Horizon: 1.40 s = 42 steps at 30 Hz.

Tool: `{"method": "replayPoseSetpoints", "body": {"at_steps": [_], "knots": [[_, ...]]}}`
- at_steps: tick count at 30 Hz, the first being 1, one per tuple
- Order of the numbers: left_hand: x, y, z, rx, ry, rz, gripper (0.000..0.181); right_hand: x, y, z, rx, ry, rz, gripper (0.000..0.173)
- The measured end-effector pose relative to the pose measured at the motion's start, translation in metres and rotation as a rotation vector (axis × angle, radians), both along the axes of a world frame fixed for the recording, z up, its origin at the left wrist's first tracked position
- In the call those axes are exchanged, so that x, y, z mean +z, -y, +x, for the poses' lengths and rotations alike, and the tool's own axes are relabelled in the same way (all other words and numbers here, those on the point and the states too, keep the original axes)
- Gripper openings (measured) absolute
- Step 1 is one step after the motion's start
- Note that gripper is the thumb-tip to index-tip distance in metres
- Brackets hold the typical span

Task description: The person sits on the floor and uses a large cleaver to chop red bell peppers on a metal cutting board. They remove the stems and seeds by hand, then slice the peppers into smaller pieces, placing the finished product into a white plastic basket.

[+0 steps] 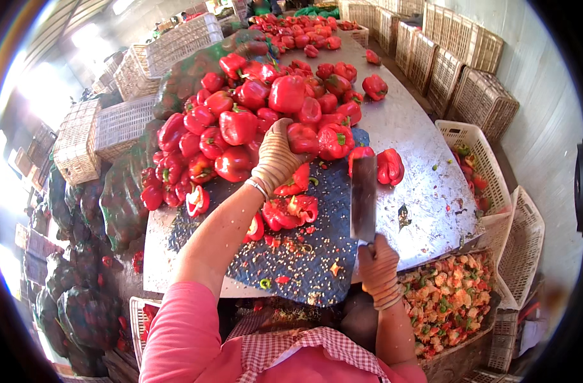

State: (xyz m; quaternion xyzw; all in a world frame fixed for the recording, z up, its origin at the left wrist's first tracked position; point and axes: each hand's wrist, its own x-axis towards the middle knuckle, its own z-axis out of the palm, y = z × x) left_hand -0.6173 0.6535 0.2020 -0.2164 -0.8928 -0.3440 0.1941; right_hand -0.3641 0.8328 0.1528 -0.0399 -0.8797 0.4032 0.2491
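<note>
My left hand [275, 154], in a striped work glove, reaches over the near side of a heap of red bell peppers [287, 93]. Its fingers and thumb are around one red bell pepper [303, 138]. In my gloved right hand [380, 269] is the handle of a cleaver [363, 198], whose broad blade points away from me above the mat's right edge. Cut pepper pieces [291, 212] lie on a dark blue mat [332, 261] strewn with seeds. To the right of the blade, a whole pepper [390, 166] rests on the metal tabletop [421, 143].
A crate of pepper cores and scraps [452, 301] stands at my lower right. Beyond it are white plastic crates [524, 246]. Filled green mesh sacks [126, 186] crowd the left side. Stacked crates [483, 98] line the right wall. A person [263, 7] is at the table's far end.
</note>
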Motion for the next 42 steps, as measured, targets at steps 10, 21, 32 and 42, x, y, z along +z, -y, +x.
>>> {"method": "replayPoseSetpoints", "body": {"at_steps": [10, 21, 32, 42], "knots": [[0.083, 0.044, 0.091, -0.073, -0.351, 0.144, 0.093, 0.082, 0.052, -0.039, 0.069, -0.239, 0.322, 0.014], [-0.048, 0.107, 0.051, -0.001, 0.072, -0.032, 0.077, -0.021, 0.029, -0.017, 0.028, 0.390, 0.170, 0.022], [-0.100, 0.027, 0.005, -0.076, 0.034, -0.460, 0.048, -0.075, -0.007, -0.003, 0.145, 0.164, -0.233, 0.011], [-0.007, -0.058, -0.031, -0.009, 0.225, -0.489, 0.092, -0.063, -0.015, 0.003, 0.020, 0.153, -0.443, 0.012]]}}
